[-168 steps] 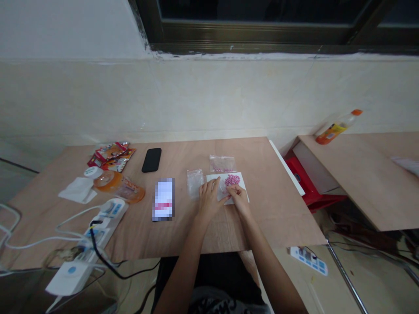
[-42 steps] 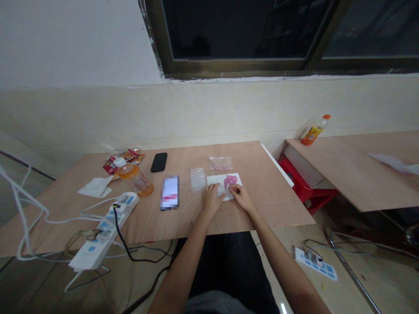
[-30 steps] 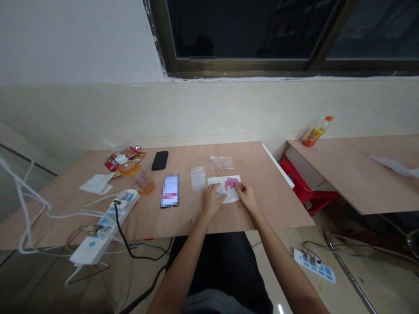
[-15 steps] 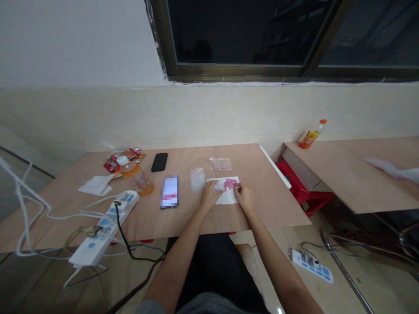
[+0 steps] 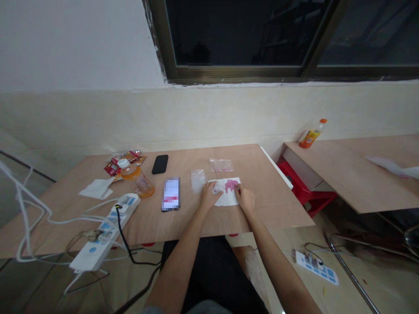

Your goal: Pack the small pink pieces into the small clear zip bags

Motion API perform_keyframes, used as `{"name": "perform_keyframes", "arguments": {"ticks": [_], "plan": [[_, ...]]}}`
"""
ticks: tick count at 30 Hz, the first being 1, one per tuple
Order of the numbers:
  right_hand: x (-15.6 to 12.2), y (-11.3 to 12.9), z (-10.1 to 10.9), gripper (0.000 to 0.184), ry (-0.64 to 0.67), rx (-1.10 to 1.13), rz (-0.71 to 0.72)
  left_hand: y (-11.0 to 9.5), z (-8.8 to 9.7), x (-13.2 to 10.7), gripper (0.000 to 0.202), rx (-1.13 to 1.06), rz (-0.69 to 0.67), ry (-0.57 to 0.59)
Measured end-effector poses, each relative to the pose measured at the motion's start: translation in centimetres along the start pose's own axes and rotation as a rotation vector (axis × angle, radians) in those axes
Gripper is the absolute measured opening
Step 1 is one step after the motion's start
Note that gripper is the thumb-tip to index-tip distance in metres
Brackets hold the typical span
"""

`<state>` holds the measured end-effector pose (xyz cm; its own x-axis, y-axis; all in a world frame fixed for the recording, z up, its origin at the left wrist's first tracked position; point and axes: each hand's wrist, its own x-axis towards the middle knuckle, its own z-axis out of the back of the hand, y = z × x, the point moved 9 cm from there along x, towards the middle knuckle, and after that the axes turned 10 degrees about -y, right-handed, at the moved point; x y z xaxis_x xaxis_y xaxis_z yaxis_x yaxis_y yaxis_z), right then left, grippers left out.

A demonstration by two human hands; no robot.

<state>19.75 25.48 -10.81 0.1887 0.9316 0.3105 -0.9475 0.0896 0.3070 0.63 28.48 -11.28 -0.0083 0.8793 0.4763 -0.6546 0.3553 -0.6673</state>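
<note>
Pink beads [image 5: 231, 186] lie in a loose pile on a white sheet of paper [image 5: 228, 200] on the table. At the paper's left side, my left hand [image 5: 208, 196] is closed on a small clear plastic bag [image 5: 216, 188], partly covered by the fingers. My right hand [image 5: 245, 199] rests at the right edge of the paper. Its fingertips are drawn together beside the pile, and anything in them is too small to make out. Behind the paper lies a clear zip bag [image 5: 221, 165] with some pink beads in it. Left of it are empty-looking clear zip bags [image 5: 197, 180].
Farther left on the table are a lit phone [image 5: 171, 194], a black phone [image 5: 160, 164], an orange drink bottle [image 5: 135, 179], snack wrappers [image 5: 124, 159], tissue [image 5: 96, 188] and a power strip [image 5: 104, 231] with trailing cables. A second table [image 5: 353, 174] stands to the right.
The view has shifted slightly. Both hands stay at the paper with nearly the same grip, and the bead pile looks much the same.
</note>
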Motion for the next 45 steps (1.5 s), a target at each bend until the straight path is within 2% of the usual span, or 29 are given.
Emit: {"name": "perform_keyframes", "arguments": {"ticks": [4, 7, 11, 15, 18, 24, 27, 34, 45], "plan": [[0.1, -0.5, 0.1, 0.031, -0.045, 0.087, -0.021, 0.1, 0.1, 0.1, 0.050, -0.015, 0.007, 0.000], [0.5, -0.4, -0.1, 0.031, -0.070, 0.302, -0.046, -0.1, 0.2, 0.1, 0.051, -0.044, -0.003, -0.003], [1.0, 1.6, -0.6, 0.034, -0.075, 0.635, -0.040, -0.2, 0.1, 0.2, 0.052, -0.057, -0.009, 0.007], [1.1, 4.5, -1.2, 0.028, -0.018, 0.748, 0.073, -0.1, 0.0, 0.2, 0.052, -0.055, -0.008, -0.004], [1.1, 4.4, -1.3, 0.027, -0.014, 0.739, 0.093, 0.0, 0.0, 0.2, 0.054, -0.064, -0.006, -0.001], [1.1, -0.6, -0.1, 0.030, -0.139, 0.491, -0.099, 0.1, 0.1, 0.1, 0.054, -0.080, 0.012, 0.001], [0.8, -1.6, 0.5, 0.029, -0.177, 0.339, -0.170, 0.2, 0.2, 0.1, 0.052, -0.072, 0.030, -0.002], [0.4, 0.3, 0.3, 0.025, -0.139, 0.189, -0.050, 0.4, 0.1, 0.2, 0.049, -0.060, 0.051, 0.002], [0.3, 1.2, 0.4, 0.023, -0.123, 0.138, 0.036, 0.4, 0.1, 0.1, 0.051, -0.049, 0.034, -0.003]]}}
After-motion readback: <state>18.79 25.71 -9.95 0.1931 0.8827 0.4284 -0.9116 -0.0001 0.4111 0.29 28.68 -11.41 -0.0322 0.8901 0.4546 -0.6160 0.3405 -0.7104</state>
